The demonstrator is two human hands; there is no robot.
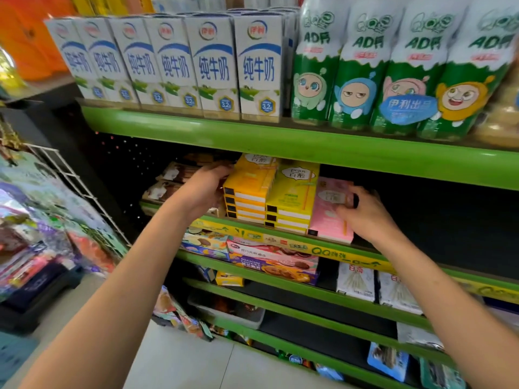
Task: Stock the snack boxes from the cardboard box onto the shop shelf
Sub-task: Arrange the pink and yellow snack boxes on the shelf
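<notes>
Pink snack box [331, 211] gripped by right hand [365, 213], left hand [206, 189] gripping yellow stack [248, 192]

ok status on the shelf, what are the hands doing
Left hand grips the orange stack. Right hand holds the pink box on the shelf. Yellow stack sits between. Nothing in the way; cardboard box not in view.

I count six white milk cartons [213, 66] in the front row of the top shelf, four green AD bottles [362, 68] beside them. Below: two stacks of yellow snack boxes [269, 192] (four and three ends showing), one pink snack box [328, 217]. Two hands in view.
</notes>
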